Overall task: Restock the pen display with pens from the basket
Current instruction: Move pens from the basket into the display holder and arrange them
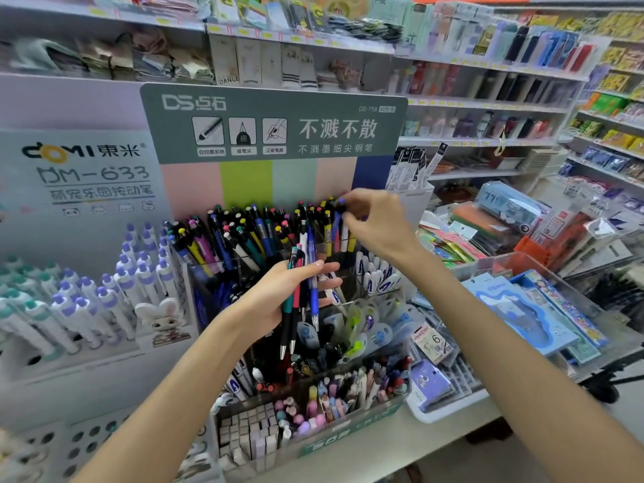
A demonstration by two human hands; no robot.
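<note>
Clear-plastic tiers of the pen display (pixel 244 270) stand crowded at the far row, where the right hand (pixel 374 221) pinches a blue pen (pixel 337 223) into the right end. The left hand (pixel 278 301) grips a small bunch of spare pens (pixel 299 301) just in front of the display, so restocking looks well along but unfinished. No basket can be picked out with certainty. The grey header card (pixel 271 123) reads "DS" and "DS-758"; a pale display (pixel 83 176) to the left reads "DOMI" and "DM-633".
</note>
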